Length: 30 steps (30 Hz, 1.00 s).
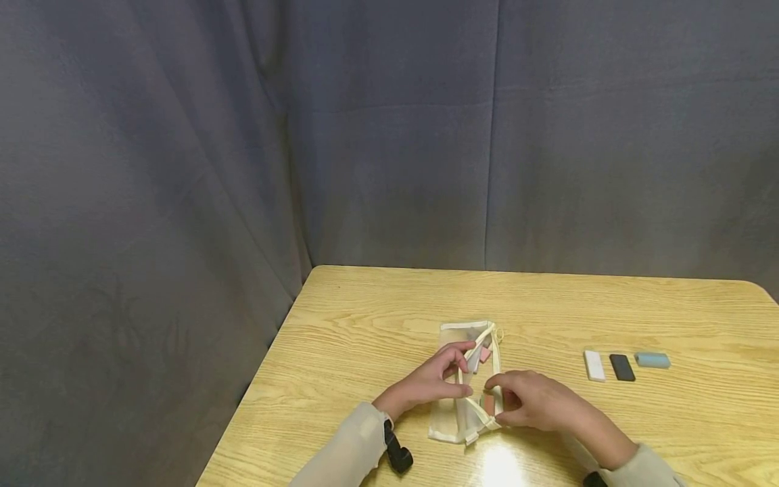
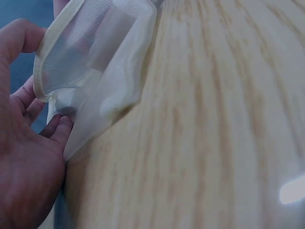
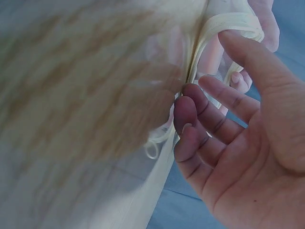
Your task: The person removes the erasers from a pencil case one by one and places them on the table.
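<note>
A see-through mesh pouch (image 1: 447, 412) with cream edging lies on the table, its mouth spread toward the right. My left hand (image 1: 435, 379) grips the mouth's left edge, fingers and thumb spread along it; the left wrist view shows fingers curled at the rim (image 2: 40, 62). At the opposite edge, my right hand (image 1: 535, 399) holds the pouch with curled fingers, the thumb touching the cream band (image 3: 233, 21). Inside are a small pink block (image 1: 485, 354) and an orange-brown block (image 1: 489, 404), eraser-like in shape. Mesh and fingers partly hide the contents.
To the right on the wooden table (image 1: 365, 304) lie a white block (image 1: 594, 366), a black block (image 1: 623, 367) and a light blue rounded block (image 1: 652, 360) in a row. Grey curtains (image 1: 389, 135) hang behind the table and at its left.
</note>
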Each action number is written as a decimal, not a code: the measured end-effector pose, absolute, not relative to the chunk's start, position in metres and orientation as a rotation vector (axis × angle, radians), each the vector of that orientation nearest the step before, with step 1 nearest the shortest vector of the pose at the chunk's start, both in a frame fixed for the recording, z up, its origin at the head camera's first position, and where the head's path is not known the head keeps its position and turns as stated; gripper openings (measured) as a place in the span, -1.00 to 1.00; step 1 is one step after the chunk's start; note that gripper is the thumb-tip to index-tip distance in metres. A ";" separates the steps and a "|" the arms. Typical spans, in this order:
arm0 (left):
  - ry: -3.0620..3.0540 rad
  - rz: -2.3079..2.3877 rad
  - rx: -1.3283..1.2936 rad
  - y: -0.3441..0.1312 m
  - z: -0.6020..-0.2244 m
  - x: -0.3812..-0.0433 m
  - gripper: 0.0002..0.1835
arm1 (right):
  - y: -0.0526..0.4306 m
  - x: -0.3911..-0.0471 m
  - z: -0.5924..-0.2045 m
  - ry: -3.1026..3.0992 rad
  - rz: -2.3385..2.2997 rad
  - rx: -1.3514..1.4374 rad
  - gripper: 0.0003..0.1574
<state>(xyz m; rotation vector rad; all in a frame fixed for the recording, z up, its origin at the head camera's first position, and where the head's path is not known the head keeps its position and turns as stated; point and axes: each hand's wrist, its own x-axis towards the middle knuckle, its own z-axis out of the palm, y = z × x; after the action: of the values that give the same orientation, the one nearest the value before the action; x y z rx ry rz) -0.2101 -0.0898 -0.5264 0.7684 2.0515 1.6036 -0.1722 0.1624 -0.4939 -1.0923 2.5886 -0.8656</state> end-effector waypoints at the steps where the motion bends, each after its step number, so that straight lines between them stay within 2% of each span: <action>1: 2.053 1.601 0.768 -0.090 -0.526 -0.210 -0.68 | 0.162 -0.172 -0.494 2.582 -0.868 -1.094 -0.51; 16: 2.076 1.586 0.797 -0.089 -0.527 -0.210 -0.67 | 0.160 -0.179 -0.493 2.527 -0.848 -1.133 -0.51; 30: 2.082 1.577 0.807 -0.090 -0.528 -0.211 -0.68 | 0.159 -0.187 -0.496 2.473 -0.845 -1.213 -0.59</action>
<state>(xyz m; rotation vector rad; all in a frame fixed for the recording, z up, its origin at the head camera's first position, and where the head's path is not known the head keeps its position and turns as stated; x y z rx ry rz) -0.2107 -0.0895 -0.5284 0.8070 2.0824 1.5770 -0.1865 0.1587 -0.4956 -1.2127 2.4733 -0.8453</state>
